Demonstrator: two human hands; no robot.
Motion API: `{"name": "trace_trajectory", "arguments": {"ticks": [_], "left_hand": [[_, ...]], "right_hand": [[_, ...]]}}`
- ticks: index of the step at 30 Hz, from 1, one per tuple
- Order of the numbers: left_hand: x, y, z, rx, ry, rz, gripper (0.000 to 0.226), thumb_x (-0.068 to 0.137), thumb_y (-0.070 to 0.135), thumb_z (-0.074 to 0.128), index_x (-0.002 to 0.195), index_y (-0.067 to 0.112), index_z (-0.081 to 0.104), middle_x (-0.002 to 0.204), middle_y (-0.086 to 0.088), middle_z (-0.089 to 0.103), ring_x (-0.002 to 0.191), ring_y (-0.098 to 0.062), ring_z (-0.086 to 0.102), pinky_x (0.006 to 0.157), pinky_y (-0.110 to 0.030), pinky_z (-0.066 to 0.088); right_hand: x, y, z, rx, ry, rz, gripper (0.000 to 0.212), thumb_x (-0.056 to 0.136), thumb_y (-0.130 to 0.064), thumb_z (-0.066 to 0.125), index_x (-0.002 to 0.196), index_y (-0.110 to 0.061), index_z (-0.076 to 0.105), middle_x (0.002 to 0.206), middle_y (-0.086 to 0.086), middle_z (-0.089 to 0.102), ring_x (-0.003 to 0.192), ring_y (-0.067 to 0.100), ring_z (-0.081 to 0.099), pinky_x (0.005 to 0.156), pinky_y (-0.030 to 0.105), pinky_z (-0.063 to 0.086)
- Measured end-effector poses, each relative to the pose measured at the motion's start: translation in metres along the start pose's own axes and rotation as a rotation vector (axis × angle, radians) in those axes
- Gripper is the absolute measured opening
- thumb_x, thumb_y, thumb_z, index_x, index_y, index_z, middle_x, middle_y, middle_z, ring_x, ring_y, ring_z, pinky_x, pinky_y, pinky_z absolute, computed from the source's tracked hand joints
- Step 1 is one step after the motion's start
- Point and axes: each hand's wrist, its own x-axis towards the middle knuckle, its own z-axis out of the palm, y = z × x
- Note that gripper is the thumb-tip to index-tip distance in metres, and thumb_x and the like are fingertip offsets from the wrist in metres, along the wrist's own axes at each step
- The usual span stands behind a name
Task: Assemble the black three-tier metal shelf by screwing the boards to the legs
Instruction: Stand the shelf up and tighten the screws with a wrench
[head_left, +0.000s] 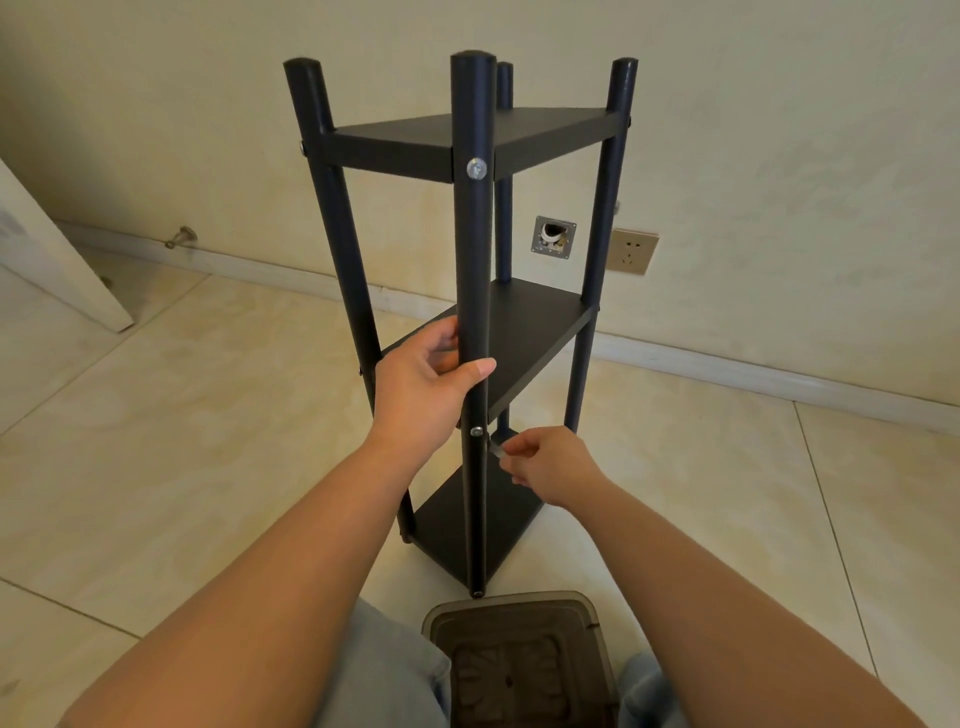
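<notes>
A black three-tier metal shelf (470, 291) stands upright on a pale tiled floor (182, 415), close to a cream wall, seen from above by a seated person. Four round black legs carry three flat black boards: a top board (410, 143), a middle board (530, 332) and a bottom board (457, 525) just above the floor. The nearest leg (471, 249) faces the camera, with a silver screw (476, 169) showing at the top board and a smaller screw (476, 431) lower down.

The left hand (415, 384) grips this nearest leg at the height of the middle board, thumb across the front and fingers curled round the back. The right hand (545, 462) sits lower, just right of the same leg, its fingers pinching a small silver tool (497, 446) whose tip meets the leg near the lower screw.

On the floor at the near edge, between the person's knees in light jeans, lies a brown plastic stool (519, 660). On the wall behind are an open metal box (554, 237) and a beige socket (632, 251).
</notes>
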Motion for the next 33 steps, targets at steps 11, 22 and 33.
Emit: {"name": "trace_trajectory", "arguments": {"ticks": [11, 22, 33], "left_hand": [[0.006, -0.003, -0.002, -0.004, 0.041, -0.006, 0.036, 0.083, 0.025, 0.070, 0.118, 0.030, 0.060, 0.090, 0.027, 0.055, 0.074, 0.013, 0.052, 0.056, 0.002, 0.039], [0.005, -0.006, 0.000, -0.018, 0.042, 0.001, 0.038, 0.082, 0.026, 0.072, 0.118, 0.029, 0.062, 0.096, 0.023, 0.060, 0.078, 0.013, 0.054, 0.058, 0.004, 0.039], [0.003, -0.004, 0.000, -0.017, 0.023, 0.004, 0.037, 0.082, 0.025, 0.072, 0.117, 0.028, 0.062, 0.095, 0.024, 0.059, 0.076, 0.014, 0.054, 0.057, 0.005, 0.038]], "right_hand": [[0.009, -0.006, 0.002, 0.079, 0.178, -0.071, 0.022, 0.094, -0.014, 0.054, 0.110, -0.012, 0.069, 0.095, 0.000, 0.058, 0.087, 0.015, 0.052, 0.093, 0.029, 0.047], [0.006, -0.006, 0.012, 0.052, 0.145, -0.082, 0.020, 0.093, -0.014, 0.056, 0.109, -0.015, 0.068, 0.099, -0.001, 0.061, 0.084, 0.014, 0.056, 0.083, 0.021, 0.046], [0.010, -0.005, 0.009, 0.105, 0.229, -0.078, 0.024, 0.096, -0.011, 0.049, 0.113, -0.012, 0.066, 0.103, -0.001, 0.056, 0.088, 0.014, 0.053, 0.094, 0.027, 0.046]]}}
